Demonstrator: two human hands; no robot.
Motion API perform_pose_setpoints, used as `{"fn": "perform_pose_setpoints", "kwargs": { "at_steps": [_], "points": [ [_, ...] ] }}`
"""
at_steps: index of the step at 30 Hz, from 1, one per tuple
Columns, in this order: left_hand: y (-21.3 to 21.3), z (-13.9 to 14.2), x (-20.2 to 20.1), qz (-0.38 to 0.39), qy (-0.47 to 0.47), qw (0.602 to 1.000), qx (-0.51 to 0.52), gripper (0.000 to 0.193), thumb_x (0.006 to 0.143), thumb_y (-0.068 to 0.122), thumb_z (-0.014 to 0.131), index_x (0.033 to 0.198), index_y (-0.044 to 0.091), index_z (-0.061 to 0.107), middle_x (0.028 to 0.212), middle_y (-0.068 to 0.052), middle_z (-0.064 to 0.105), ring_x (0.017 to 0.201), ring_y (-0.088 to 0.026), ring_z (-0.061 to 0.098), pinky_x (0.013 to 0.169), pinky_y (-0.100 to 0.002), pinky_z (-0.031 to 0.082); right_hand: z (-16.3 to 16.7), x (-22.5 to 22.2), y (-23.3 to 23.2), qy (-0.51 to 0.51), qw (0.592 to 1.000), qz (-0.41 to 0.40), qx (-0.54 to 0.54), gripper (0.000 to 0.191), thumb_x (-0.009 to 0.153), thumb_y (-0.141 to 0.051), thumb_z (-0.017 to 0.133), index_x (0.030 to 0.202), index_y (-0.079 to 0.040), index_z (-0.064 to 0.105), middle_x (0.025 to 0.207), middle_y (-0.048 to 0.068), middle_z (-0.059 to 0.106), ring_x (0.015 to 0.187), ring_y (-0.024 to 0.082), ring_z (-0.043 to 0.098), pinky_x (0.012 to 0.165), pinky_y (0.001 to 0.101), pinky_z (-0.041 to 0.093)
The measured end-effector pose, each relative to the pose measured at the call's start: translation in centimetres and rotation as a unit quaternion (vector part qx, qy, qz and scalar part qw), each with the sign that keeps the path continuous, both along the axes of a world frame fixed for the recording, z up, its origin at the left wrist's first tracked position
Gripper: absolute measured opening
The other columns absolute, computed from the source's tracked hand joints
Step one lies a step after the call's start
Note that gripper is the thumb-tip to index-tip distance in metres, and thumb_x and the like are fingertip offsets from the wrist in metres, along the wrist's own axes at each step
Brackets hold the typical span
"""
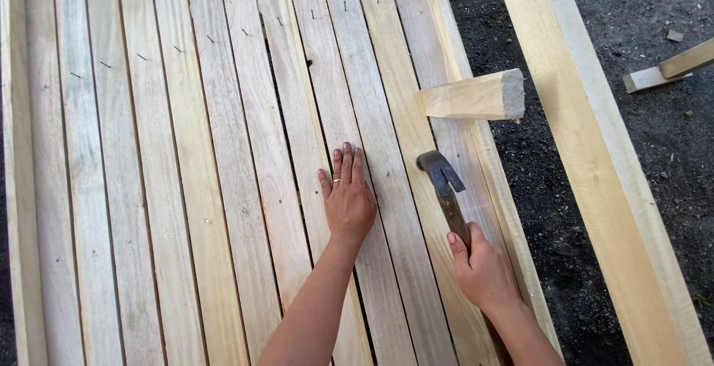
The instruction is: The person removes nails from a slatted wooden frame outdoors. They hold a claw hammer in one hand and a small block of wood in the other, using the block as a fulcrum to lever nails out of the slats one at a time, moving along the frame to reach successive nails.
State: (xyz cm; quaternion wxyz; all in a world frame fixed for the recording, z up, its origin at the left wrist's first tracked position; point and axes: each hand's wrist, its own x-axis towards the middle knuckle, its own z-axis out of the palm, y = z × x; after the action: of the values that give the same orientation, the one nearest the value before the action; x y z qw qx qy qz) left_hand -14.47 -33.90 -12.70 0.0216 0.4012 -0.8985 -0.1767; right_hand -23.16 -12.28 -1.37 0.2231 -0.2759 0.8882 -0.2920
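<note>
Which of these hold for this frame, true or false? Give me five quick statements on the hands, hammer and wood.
1. The right hand grips a claw hammer by its handle. True.
2. The left hand rests palm down with its fingers flat on the slats. True.
3. The left hand holds a nail upright. False: it holds nothing and lies flat on the wood.
4. A short wood block lies across the slats' right edge, beyond the hammer head. True.
5. All nails at the far end are driven flush. False: several stick up, partly driven or bent.
</note>
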Motion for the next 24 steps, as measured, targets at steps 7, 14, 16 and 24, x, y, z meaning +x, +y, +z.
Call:
{"fn": "perform_pose_setpoints", "kwargs": {
  "at_steps": [7, 14, 16, 24],
  "points": [
    [0.3, -1.0, 0.5, -0.005, 0.043, 0.999, -0.011, 0.067, 0.091, 0.009, 0.046, 0.157, 0.009, 0.032, 0.167, -0.009, 0.026, 0.155, -0.025, 0.016, 0.123, -0.054, 0.006, -0.5, 0.1, 1.9, -0.075, 0.985, -0.055, -0.144, 0.041, 0.101, -0.041, 0.046, 0.103, -0.002, 0.059, 0.059, 0.011, 0.060, 0.043, 0.025, 0.060, 0.044, 0.0397, 0.048],
    [-1.8, 0.4, 0.3, 0.114, 0.294, 0.943, 0.103, 0.055, 0.094, -0.005, 0.044, 0.145, 0.010, 0.052, 0.154, -0.007, 0.053, 0.146, -0.028, 0.048, 0.125, -0.046, 0.031, -5.2, -2.6, 0.3, -0.142, 0.986, -0.072, 0.055, 0.045, 0.102, -0.045, 0.050, 0.105, -0.001, 0.060, 0.056, 0.012, 0.060, 0.044, 0.017, 0.060, 0.048, 0.0340, 0.047],
    [-2.6, 2.3, -1.2, 0.157, 0.362, 0.904, 0.166, 0.050, 0.095, -0.004, 0.048, 0.143, 0.008, 0.053, 0.145, -0.011, 0.057, 0.138, -0.030, 0.055, 0.117, -0.041, 0.044, -6.8, -1.6, 1.7, -0.212, 0.965, -0.152, -0.010, 0.049, 0.101, -0.046, 0.051, 0.099, 0.002, 0.062, 0.058, 0.014, 0.058, 0.044, 0.019, 0.056, 0.045, 0.0374, 0.046],
    [-1.1, 11.7, -15.9, -0.114, 0.308, 0.929, 0.168, 0.086, 0.063, 0.023, 0.094, 0.137, 0.015, 0.052, 0.141, -0.015, 0.051, 0.123, -0.038, 0.059, 0.103, -0.045, 0.051, -8.1, 1.2, 3.7, -0.291, 0.914, -0.228, -0.170, 0.045, 0.101, -0.046, 0.048, 0.094, -0.002, 0.054, 0.055, 0.007, 0.053, 0.037, 0.015, 0.049, 0.038, 0.0339, 0.042]
  ]
}}
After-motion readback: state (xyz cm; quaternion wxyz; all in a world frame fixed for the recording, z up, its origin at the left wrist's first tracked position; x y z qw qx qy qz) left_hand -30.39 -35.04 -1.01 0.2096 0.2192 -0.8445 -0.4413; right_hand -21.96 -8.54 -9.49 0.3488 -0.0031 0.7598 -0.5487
